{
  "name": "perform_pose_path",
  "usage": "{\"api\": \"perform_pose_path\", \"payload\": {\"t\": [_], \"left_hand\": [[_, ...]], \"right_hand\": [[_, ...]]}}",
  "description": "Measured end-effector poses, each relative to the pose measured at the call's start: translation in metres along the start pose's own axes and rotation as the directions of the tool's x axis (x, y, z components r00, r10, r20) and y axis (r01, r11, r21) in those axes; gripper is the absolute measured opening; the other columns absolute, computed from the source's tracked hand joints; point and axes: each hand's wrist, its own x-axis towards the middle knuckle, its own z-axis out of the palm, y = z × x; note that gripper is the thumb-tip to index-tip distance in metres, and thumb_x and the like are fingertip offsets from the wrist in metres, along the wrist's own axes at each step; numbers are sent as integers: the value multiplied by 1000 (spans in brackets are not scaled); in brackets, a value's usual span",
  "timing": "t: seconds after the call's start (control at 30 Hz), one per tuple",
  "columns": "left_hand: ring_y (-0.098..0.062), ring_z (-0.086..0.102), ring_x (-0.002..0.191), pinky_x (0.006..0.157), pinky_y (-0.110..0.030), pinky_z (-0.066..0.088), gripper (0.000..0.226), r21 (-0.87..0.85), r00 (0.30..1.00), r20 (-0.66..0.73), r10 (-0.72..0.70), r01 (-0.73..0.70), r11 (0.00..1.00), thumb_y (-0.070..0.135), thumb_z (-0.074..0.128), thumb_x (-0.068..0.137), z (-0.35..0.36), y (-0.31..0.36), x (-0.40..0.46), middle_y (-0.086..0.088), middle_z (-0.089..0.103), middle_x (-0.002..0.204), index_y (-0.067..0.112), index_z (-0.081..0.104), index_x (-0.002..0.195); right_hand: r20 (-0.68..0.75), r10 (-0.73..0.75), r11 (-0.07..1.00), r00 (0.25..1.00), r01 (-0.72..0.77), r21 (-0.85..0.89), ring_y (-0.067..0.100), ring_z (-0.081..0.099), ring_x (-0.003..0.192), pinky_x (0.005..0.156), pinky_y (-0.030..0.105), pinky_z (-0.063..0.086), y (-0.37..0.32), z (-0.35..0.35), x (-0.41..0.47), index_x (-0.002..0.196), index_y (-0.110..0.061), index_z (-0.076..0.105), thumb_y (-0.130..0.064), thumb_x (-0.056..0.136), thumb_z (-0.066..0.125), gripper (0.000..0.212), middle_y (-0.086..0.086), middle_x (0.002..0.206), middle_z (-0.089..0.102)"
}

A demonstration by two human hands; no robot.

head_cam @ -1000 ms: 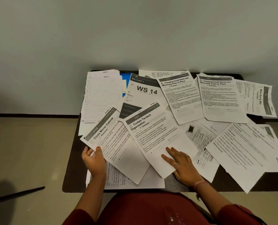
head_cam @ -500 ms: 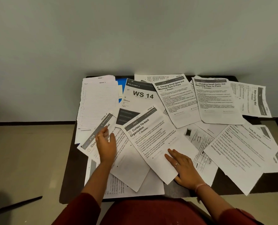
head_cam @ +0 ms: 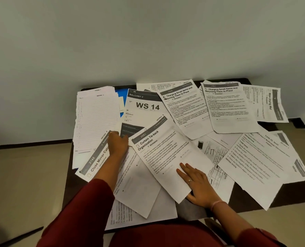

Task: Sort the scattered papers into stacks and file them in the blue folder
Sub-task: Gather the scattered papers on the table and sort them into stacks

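Several printed sheets lie scattered and overlapping on a dark table (head_cam: 290, 195). A corner of the blue folder (head_cam: 121, 96) shows at the back left, mostly buried under papers. My left hand (head_cam: 117, 143) reaches forward over the top of the "Close Mirror Cabinet" sheet (head_cam: 96, 162), its fingertips near the upper left corner of the "Curtain Tie-back Organization" sheet (head_cam: 167, 157); whether it pinches paper is unclear. My right hand (head_cam: 197, 184) rests flat with straight fingers on that sheet's lower right part. The "WS 14" sheet (head_cam: 144, 107) lies behind.
A stack of lined pages (head_cam: 96, 118) sits at the back left. Two "Charging Small Items" sheets (head_cam: 226, 107) and a "Wipe Drying Mat" sheet (head_cam: 271, 104) cover the back right. More sheets (head_cam: 255, 164) hang over the right front edge. A wall stands right behind the table.
My left hand has moved from the near left edge of the "Close Mirror Cabinet" sheet forward to its top end. My right hand has stayed on the "Curtain Tie-back" sheet.
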Motion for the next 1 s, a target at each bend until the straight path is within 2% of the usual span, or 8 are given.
{"api": "perform_pose_path", "payload": {"t": [0.1, 0.2, 0.3, 0.4, 0.63, 0.73, 0.87, 1.0], "left_hand": [[-24, 60, 91, 65, -23, 40, 20, 24, 997, -28, 78, -78, 997, 11, 52, 96, -2, 3, 0, -14, 64, 109, -3, 59, 108], [-25, 53, 99, 78, -27, 37, 24, 70, 973, -128, 195, -187, 980, 12, 45, 99, -14, 11, -2, -18, 55, 115, -3, 59, 111], [-26, 51, 106, 86, -26, 36, 25, 45, 929, -239, 283, -280, 959, 11, 42, 101, -32, 20, -2, -19, 51, 121, -2, 55, 117], [-28, 49, 116, 91, -26, 36, 25, -49, 902, -343, 264, -297, 953, 10, 41, 101, -52, 26, 1, -17, 52, 125, -1, 52, 121], [-28, 57, 113, 97, -42, 49, 23, -276, 850, -509, 134, -309, 910, 13, 44, 100, -88, 21, 15, -15, 57, 123, 5, 52, 121], [-28, 60, 110, 88, -46, 55, 24, -436, 874, -484, 36, -276, 857, 18, 45, 101, -97, 17, 12, -13, 57, 124, 10, 49, 123], [-28, 64, 106, 81, -44, 58, 26, -612, 929, -369, -34, -215, 761, 20, 46, 101, -97, 12, -9, -14, 57, 124, 12, 47, 125], [-20, 65, 100, 73, -30, 59, 23, -686, 967, -256, -19, -168, 708, 17, 49, 99, -84, 2, -42, -7, 60, 116, 15, 49, 123]], "right_hand": [[10, -7, 1000, 1000, 6, 12, 13, 3, 147, 113, 35, 13, 1, 0, 0, 151, -38, 5, -70, 85, 39, 81, -5, 161, 9], [39, -25, 1000, 999, 24, 10, 10, -9, 147, 116, 38, 6, 3, -1, -1, 150, -42, -1, -84, 76, 33, 92, -9, 160, -4], [91, -48, 999, 995, 50, -15, 9, -21, 144, 115, 36, -9, 2, -8, -2, 150, -40, -1, -92, 67, 39, 106, -12, 158, -16], [126, -72, 996, 989, 77, -33, 8, -27, 142, 113, 34, -16, 0, -14, -2, 150, -40, -3, -94, 64, 39, 111, -15, 156, -22], [47, -40, 999, 998, 40, 5, 7, -10, 146, 117, 36, 4, -3, -17, -2, 149, -43, 13, -83, 82, 28, 79, -15, 159, -4], [-7, -13, 1000, 1000, 13, 0, 8, -2, 146, 114, 32, 7, -7, -15, 0, 148, -41, 22, -79, 86, 21, 73, -14, 159, 5], [-40, 19, 1000, 999, -18, 6, 6, 3, 145, 112, 29, 9, -9, -13, 0, 146, -42, 29, -76, 88, 15, 68, -16, 157, 10], [-120, 78, 994, 990, -67, 88, 6, 19, 141, 111, 32, 19, -13, -9, 4, 140, -39, 43, -70, 91, 19, 62, -15, 153, 27]]}}
